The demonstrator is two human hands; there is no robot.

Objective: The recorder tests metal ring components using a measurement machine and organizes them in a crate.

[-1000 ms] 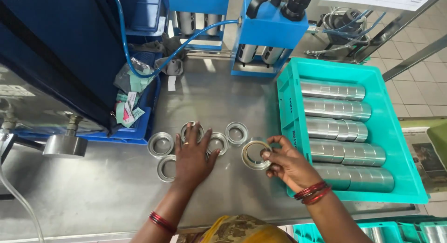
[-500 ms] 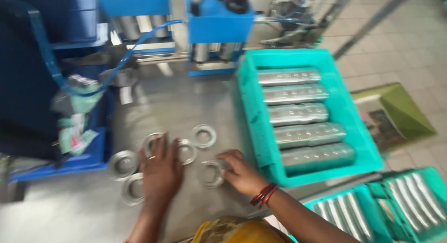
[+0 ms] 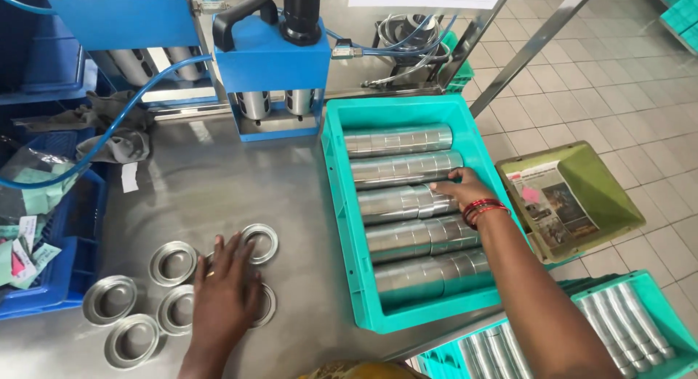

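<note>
Right hand (image 3: 459,186) — fingers clasped on a stacked ring row (image 3: 407,202) mid-teal crate (image 3: 342,226); should lift level. Left hand (image 3: 225,292) — flat, fingers spread, on lids (image 3: 174,263) left of crate.

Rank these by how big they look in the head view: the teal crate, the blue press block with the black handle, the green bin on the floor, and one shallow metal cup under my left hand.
1. teal crate
2. green bin, on the floor farther down, so it only looks close to the next
3. blue press block, about alike
4. metal cup, smallest by far
</note>
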